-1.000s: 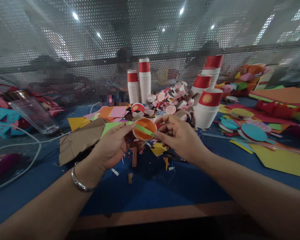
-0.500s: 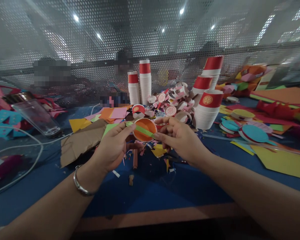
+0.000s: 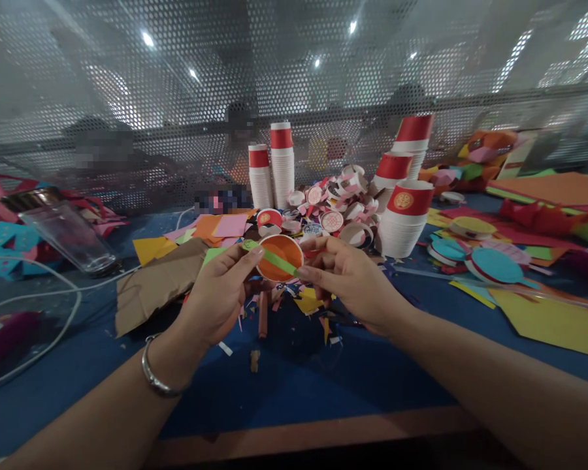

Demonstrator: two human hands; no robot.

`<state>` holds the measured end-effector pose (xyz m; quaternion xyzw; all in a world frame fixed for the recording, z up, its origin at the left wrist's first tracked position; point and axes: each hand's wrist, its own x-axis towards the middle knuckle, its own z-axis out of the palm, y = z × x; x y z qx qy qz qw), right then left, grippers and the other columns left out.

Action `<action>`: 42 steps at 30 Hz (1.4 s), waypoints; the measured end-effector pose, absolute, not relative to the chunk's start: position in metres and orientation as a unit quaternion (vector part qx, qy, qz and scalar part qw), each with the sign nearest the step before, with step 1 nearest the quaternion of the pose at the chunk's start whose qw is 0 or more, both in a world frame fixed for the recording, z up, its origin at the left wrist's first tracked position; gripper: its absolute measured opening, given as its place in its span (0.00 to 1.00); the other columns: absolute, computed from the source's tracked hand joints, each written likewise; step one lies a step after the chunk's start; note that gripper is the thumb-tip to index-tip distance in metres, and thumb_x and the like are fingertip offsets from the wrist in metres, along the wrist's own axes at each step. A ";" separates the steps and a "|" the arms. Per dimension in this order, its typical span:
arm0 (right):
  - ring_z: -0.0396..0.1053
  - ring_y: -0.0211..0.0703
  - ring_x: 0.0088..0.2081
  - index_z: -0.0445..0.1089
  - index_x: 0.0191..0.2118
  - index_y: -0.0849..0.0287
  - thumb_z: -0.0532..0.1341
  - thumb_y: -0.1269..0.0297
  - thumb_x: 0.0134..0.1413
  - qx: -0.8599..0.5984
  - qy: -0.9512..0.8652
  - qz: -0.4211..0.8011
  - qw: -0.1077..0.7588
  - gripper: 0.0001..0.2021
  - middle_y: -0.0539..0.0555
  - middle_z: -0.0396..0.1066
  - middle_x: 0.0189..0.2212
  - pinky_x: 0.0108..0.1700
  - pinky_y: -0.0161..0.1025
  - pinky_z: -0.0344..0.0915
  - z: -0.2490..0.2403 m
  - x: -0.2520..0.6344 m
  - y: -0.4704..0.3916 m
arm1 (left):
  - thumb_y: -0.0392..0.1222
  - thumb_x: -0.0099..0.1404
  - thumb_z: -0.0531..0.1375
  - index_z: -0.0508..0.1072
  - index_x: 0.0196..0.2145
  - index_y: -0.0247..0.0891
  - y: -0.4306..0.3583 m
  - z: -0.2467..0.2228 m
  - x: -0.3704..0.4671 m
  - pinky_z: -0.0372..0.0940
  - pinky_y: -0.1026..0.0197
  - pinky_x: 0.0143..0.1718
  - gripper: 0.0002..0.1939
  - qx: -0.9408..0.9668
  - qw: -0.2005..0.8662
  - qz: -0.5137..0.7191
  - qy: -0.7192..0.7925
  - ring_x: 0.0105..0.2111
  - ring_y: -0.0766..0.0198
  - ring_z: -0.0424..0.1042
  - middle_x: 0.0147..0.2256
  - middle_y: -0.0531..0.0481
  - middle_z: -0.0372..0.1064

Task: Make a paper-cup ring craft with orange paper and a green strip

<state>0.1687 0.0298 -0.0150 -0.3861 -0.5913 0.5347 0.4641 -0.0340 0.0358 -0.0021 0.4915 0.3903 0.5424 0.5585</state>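
Note:
Between my two hands is an orange paper disc with a white rim (image 3: 269,266), like the cut-off end of a paper cup. A narrow green paper strip (image 3: 280,256) runs across its face on a slant. My left hand (image 3: 223,281) is closed, thumb and fingers pinching the strip's left end at the disc's edge. My right hand (image 3: 345,274) pinches the strip's other end at the disc's right edge. Some fingers of both hands are hidden behind the disc. Paper scraps (image 3: 308,300) lie on the table below.
Stacked paper cups (image 3: 402,225) rise at right, and more stacks (image 3: 283,173) stand behind. Cut cup pieces (image 3: 345,196) are heaped between them. Cardboard (image 3: 157,287) and a tilted glass bottle (image 3: 71,232) lie left. Blue discs (image 3: 500,263) and yellow paper (image 3: 553,316) lie right. Perforated metal closes off the back.
The camera view has shifted slightly, so the scene sits a little lower and further left. Both hands keep their hold on the disc and strip, with little other change.

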 end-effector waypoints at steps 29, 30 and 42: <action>0.66 0.32 0.24 0.67 0.48 0.56 0.70 0.61 0.58 -0.361 -0.607 0.533 0.465 0.16 0.50 0.74 0.37 0.23 0.34 0.65 -0.018 0.165 0.030 | 0.45 0.65 0.70 0.81 0.36 0.36 0.036 0.006 -0.036 0.74 0.58 0.37 0.09 0.518 0.510 0.548 0.414 0.36 0.57 0.80 0.37 0.45 0.82; 0.66 0.32 0.24 0.67 0.47 0.56 0.70 0.61 0.57 -0.358 -0.607 0.534 0.466 0.15 0.49 0.73 0.36 0.22 0.33 0.64 -0.017 0.165 0.030 | 0.45 0.65 0.70 0.81 0.37 0.36 0.037 0.005 -0.036 0.74 0.58 0.37 0.09 0.516 0.513 0.547 0.415 0.37 0.56 0.80 0.38 0.44 0.82; 0.67 0.32 0.23 0.67 0.46 0.56 0.72 0.59 0.56 -0.359 -0.609 0.544 0.452 0.17 0.48 0.73 0.35 0.22 0.33 0.65 -0.016 0.165 0.031 | 0.39 0.68 0.68 0.82 0.35 0.38 0.038 0.009 -0.035 0.74 0.64 0.39 0.04 0.499 0.528 0.546 0.418 0.36 0.62 0.78 0.36 0.50 0.82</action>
